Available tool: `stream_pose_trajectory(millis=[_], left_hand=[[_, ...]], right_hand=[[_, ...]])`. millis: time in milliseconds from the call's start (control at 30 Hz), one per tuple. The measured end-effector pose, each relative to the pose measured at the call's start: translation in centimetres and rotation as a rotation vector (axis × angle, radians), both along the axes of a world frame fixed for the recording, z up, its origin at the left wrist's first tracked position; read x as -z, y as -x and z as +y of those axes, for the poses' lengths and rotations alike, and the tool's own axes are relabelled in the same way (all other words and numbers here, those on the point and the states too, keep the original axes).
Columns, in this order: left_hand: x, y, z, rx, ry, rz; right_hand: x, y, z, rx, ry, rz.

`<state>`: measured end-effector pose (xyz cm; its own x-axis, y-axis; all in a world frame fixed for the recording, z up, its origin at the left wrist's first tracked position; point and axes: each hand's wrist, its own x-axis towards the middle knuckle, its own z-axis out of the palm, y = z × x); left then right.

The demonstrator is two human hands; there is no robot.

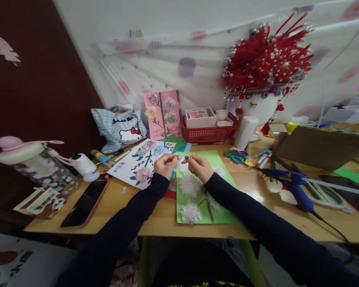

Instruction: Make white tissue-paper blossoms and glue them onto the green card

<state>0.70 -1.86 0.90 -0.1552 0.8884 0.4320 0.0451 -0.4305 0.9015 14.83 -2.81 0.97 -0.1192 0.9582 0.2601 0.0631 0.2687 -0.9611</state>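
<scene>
Over the green sheet's (212,156) far end, my left hand (164,166) and right hand (201,168) have fingertips pinched, on what I can't tell. My dragging sleeve (230,197) could crush its white flowers (191,212).

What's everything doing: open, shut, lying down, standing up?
Black phone, pink case: screen dark, lying flat
Patterned bottle, pink-topped cream lid: closed
Dark blue plastic glue gun: lying down
White cardboard box: open
Pink paper flower picture: standing
Light green paper: lying flat
Left hand: fingers curled
Right hand: fingers curled
</scene>
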Motion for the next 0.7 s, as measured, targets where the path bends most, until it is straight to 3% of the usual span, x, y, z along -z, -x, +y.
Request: stream_pose_trajectory(millis=[133, 333, 600, 700], left_hand=[[0.18, -0.42, -0.26, 0.075, -0.072, 0.049], [0.51, -0.03, 0.47, 0.095, 0.156, -0.140], [0.43, -0.81, -0.01, 0.251, 0.198, -0.226], [0.59, -0.77, 0.22, 0.189, 0.254, -0.241]], right_hand=[[-0.03, 0.13, -0.14, -0.025, 0.005, 0.001], [0.05, 0.07, 0.17, -0.011, -0.002, 0.024], [0.35, -0.10, 0.24, 0.018, -0.007, 0.000], [0.37, -0.11, 0.22, 0.009, -0.007, 0.018]])
